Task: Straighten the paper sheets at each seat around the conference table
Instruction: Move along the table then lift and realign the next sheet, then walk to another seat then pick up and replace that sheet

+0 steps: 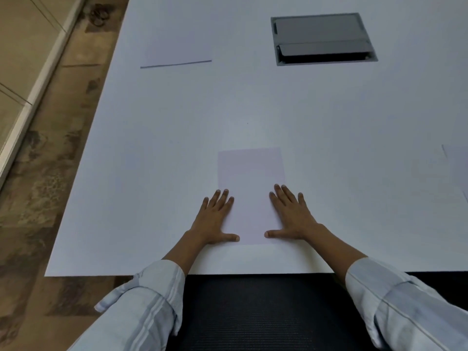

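I look down on a broad, smooth, matte white worktop (253, 102) with a straight near edge. A pale, faintly lilac paper sheet (249, 178), thin, flat and rectangular, lies just in front of me near that edge, its long sides running away from me and its edges roughly square to the worktop's edge. My left hand (215, 220) rests flat and spread, palm down, over the sheet's left edge, thumb pointing inward across the lower corner. My right hand (291, 216) lies the same way, fingers splayed and gripping nothing, over the right edge, thumb pointing inward. The two thumbs nearly face each other just above the sheet's near edge.

Light blue fabric sleeves (152, 300), softly creased and rolled at the cuff, cover both forearms. Below the worktop's edge is a black, finely ribbed mesh chair back (258, 312).

Farther off to the left lies a second sheet (177, 46), its near edge showing as a thin dark line. To the right, set into the worktop, is a grey rectangular cable hatch (321, 38) with metal-looking flaps. Another sheet's corner (455, 160) shows at the far right. Mottled brown flooring (50, 148) lies beyond the left side.
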